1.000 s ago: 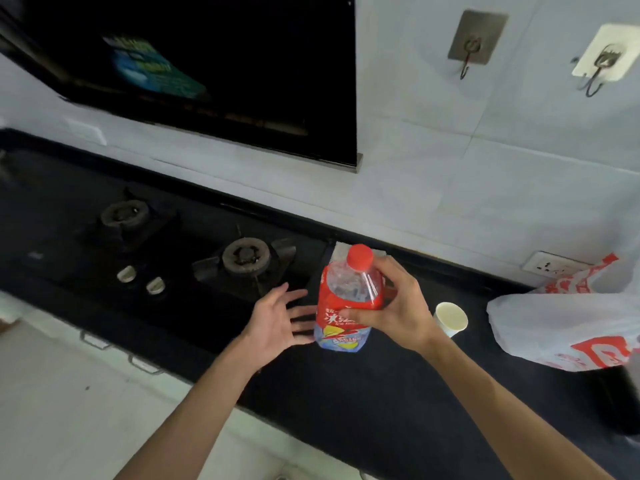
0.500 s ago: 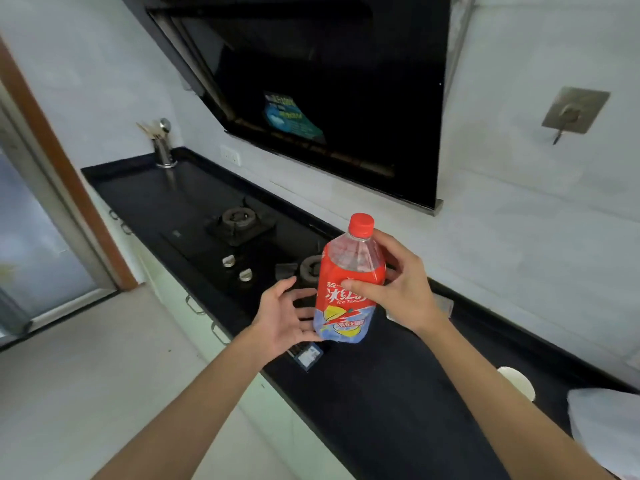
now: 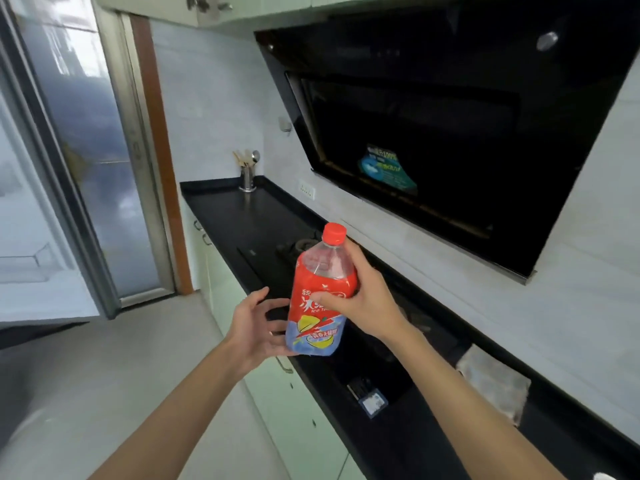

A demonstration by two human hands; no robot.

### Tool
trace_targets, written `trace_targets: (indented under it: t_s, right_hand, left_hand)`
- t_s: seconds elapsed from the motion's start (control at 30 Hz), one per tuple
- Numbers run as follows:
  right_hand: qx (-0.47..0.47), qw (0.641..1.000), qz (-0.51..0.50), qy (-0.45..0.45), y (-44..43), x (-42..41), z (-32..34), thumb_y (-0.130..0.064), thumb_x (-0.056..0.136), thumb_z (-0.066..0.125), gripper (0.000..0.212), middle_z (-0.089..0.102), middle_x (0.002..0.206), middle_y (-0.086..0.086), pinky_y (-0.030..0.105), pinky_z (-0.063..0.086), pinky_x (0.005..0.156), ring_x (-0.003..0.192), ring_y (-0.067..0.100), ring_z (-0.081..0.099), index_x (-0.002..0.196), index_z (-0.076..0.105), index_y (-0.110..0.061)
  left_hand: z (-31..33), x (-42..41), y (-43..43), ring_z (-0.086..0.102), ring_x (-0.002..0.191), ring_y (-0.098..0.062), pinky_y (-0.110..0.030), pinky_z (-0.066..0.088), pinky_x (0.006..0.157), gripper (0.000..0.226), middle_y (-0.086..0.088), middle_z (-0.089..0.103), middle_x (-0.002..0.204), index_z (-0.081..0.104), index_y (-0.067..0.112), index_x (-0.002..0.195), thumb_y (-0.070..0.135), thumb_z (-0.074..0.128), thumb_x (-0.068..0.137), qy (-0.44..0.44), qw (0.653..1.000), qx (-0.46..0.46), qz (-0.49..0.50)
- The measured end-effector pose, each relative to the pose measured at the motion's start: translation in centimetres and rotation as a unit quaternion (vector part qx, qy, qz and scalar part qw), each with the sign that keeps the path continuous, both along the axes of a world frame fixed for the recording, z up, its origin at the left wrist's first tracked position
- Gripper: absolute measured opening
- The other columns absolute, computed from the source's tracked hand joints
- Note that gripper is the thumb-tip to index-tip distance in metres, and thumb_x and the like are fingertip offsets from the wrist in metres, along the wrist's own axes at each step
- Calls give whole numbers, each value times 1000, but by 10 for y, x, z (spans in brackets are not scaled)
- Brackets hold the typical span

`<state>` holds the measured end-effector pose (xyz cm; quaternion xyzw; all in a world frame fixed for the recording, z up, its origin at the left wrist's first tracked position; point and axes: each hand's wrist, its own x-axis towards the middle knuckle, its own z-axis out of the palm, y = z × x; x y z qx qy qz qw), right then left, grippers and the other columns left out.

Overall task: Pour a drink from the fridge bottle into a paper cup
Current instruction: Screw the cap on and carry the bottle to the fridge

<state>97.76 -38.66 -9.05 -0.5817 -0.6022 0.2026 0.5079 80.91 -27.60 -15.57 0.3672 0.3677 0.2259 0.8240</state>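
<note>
At nine o'clock of the view stood a pale, glossy door panel (image 3: pixel 45 209), and just right of it a frosted glass door (image 3: pixel 104 150) in a metal frame beside a brown wooden post (image 3: pixel 157 143). Toward eleven o'clock a steel utensil holder (image 3: pixel 248 177) with a few utensils stood upright at the far end of the black countertop (image 3: pixel 225 209), near the corner of the wall. The left hand (image 3: pixel 254 329) was released, fingers spread and nearly straight, its palm turned to the bottle (image 3: pixel 320 299) and its fingertips at the lower blue part of the label, at the bottle's eight o'clock; whether they pressed it or only brushed it could not be told. The bottle hung in the air near the middle of the view, above the counter's front edge, almost upright, its red cap (image 3: pixel 334 233) screwed on and leaning slightly toward one o'clock. Its clear shoulder looked empty; the label hid the rest. A gas burner (image 3: pixel 305 244) showed just behind it at eleven o'clock. The right hand (image 3: pixel 363 297) grasped the bottle at its three o'clock side, thumb across the red label and fingers wrapped behind the shoulder. At one o'clock hung the black range hood (image 3: pixel 467 109) with a blue sticker (image 3: pixel 386 168). At four o'clock a grey cloth (image 3: pixel 493 384) lay flat on the counter against the wall.
</note>
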Motion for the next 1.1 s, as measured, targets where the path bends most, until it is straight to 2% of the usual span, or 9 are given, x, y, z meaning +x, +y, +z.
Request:
trace_targets:
  t_s: [0.1, 0.27, 0.43, 0.53, 0.63, 0.9, 1.0, 1.1]
  right_hand:
    - [-5, 1000, 20, 2, 40, -30, 15, -20, 77, 84, 79, 63, 122, -9, 37, 60, 84, 112, 16, 65, 141, 41, -36]
    - [12, 999, 19, 29, 102, -71, 38, -17, 77, 84, 72, 66, 118, -4, 38, 61, 80, 106, 19, 69, 137, 46, -27]
    - [34, 996, 15, 85, 153, -109, 55, -11, 76, 82, 67, 67, 114, 0, 32, 60, 74, 100, 19, 71, 131, 49, -29]
    - [42, 995, 25, 81, 179, -133, 64, -10, 75, 82, 66, 68, 113, -2, 29, 60, 72, 100, 18, 71, 129, 50, -31]
    - [48, 995, 38, 74, 202, -152, 70, -10, 74, 84, 66, 69, 113, 0, 35, 61, 76, 100, 21, 71, 128, 52, -30]
    - [46, 995, 60, 65, 262, -182, 79, -19, 72, 86, 72, 66, 118, -1, 36, 61, 78, 102, 18, 70, 133, 49, -28]
    - [47, 994, 72, 63, 283, -185, 80, -16, 73, 85, 71, 65, 119, -3, 30, 61, 75, 100, 13, 70, 133, 49, -27]
    - [46, 993, 83, 66, 307, -183, 79, -15, 74, 85, 71, 65, 120, -3, 28, 60, 73, 101, 12, 70, 133, 49, -27]
  left_hand:
    - [8, -28, 29, 65, 105, -49, -62, 53, 86, 54, -30, 64, 118, 56, 8, 122, 52, 45, 93, -9, 1000, -8, 17]
    - [21, -79, 84, 64, 107, -51, -66, 47, 96, 60, -32, 62, 124, 56, 5, 122, 55, 45, 92, -48, 998, -16, 25]
    - [36, -130, 136, 62, 110, -51, -62, 49, 95, 67, -34, 57, 129, 49, -2, 130, 53, 43, 93, -101, 994, -40, 30]
    - [42, -154, 158, 62, 112, -51, -60, 52, 91, 69, -34, 55, 132, 46, -4, 133, 52, 44, 93, -122, 991, -45, 35]
    - [47, -175, 178, 62, 112, -50, -58, 54, 86, 69, -33, 55, 132, 44, -3, 135, 51, 44, 93, -135, 989, -48, 42]
    - [47, -210, 223, 58, 117, -51, -62, 49, 94, 70, -35, 53, 134, 38, -4, 141, 48, 43, 95, -172, 980, -54, 80]
    - [48, -213, 241, 61, 114, -50, -60, 53, 88, 72, -34, 54, 133, 38, -5, 141, 49, 42, 95, -169, 981, -42, 85]
    - [48, -211, 261, 61, 114, -49, -59, 53, 89, 72, -34, 56, 132, 39, -5, 141, 50, 41, 96, -162, 982, -32, 91]
